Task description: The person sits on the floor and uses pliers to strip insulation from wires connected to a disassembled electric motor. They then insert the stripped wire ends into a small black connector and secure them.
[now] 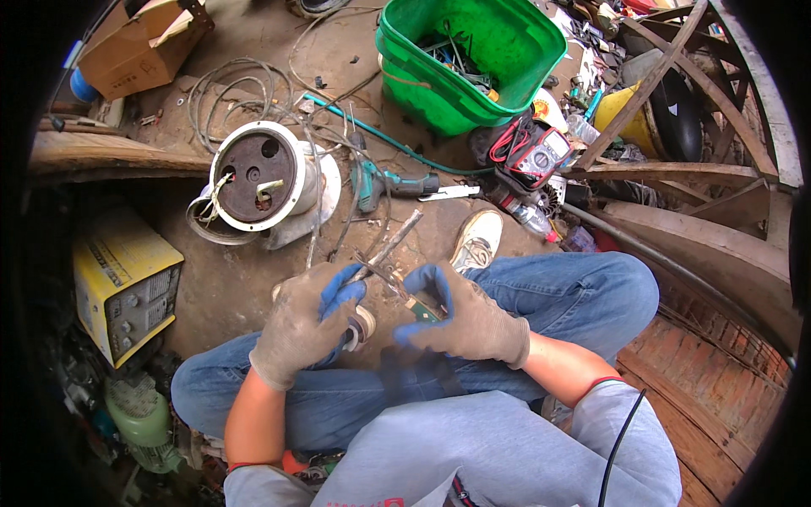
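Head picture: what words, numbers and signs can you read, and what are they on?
I won't copy print, but it shows here:
Yellow machine: dark print on top, blurred.
Cardboard box: small marks, too blurred.
Multimeter: dial markings, too small.
Grey shirt: red print, too small.
Green piece in the right hand: none readable.

The lower end of a grey rod (395, 241) disappears in the left hand (300, 325), mid-frame, whose fingertips are partly hidden. The right hand (469, 319) covers part of a small green piece (421, 311), so its full shape cannot be told. Below them, a dark patch (416, 372) over the lap is too blurred to identify. The top edge cuts off the green tub (439, 97) and the cardboard box (139, 59); the bottom edge cuts the grey shirt (490, 448). At lower left, shadow swallows part of a green machine (139, 414).
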`<control>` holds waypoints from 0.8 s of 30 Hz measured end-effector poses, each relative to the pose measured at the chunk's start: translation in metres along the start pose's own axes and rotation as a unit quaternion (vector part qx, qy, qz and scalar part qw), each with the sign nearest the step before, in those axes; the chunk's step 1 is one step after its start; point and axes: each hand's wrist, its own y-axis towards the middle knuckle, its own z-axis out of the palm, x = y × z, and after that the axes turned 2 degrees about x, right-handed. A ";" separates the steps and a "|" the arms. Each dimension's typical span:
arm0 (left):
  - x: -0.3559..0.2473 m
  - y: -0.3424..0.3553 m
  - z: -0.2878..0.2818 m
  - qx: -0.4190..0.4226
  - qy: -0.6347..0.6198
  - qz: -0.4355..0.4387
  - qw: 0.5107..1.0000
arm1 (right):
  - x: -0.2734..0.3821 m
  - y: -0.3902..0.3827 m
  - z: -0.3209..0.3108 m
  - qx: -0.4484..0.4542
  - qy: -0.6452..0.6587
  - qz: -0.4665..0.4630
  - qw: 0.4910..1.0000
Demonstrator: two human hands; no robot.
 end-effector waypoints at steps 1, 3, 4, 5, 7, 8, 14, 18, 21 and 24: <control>0.000 0.000 0.006 -0.042 -0.010 0.027 0.999 | -0.007 0.002 0.003 -0.018 -0.003 -0.023 1.000; 0.005 0.000 0.013 -0.079 -0.021 0.058 0.995 | -0.022 0.006 0.008 -0.058 -0.018 -0.075 0.995; 0.010 -0.001 0.014 -0.075 -0.021 0.061 0.995 | -0.027 0.007 0.010 -0.079 -0.029 -0.105 0.991; 0.012 -0.003 0.014 -0.072 -0.019 0.064 0.995 | -0.024 0.009 0.008 -0.021 -0.032 -0.064 0.997; 0.012 -0.002 0.015 -0.058 0.021 0.067 0.996 | -0.018 0.014 0.003 0.067 -0.039 -0.007 0.997; 0.012 -0.002 0.015 -0.051 0.040 0.069 0.996 | -0.018 0.016 0.003 0.098 -0.044 0.008 0.994; 0.007 -0.001 0.017 -0.050 0.032 0.058 0.997 | -0.057 0.018 0.022 0.040 -0.140 -0.072 0.987; 0.006 0.000 0.015 -0.038 0.021 0.049 0.998 | -0.050 0.018 0.020 0.064 -0.136 -0.048 0.987; 0.008 0.000 0.016 -0.039 -0.010 0.042 0.998 | -0.049 0.018 0.019 0.070 -0.124 -0.052 0.988; 0.000 0.002 0.012 -0.028 -0.038 0.009 0.999 | -0.045 0.018 0.014 0.086 -0.122 -0.061 0.987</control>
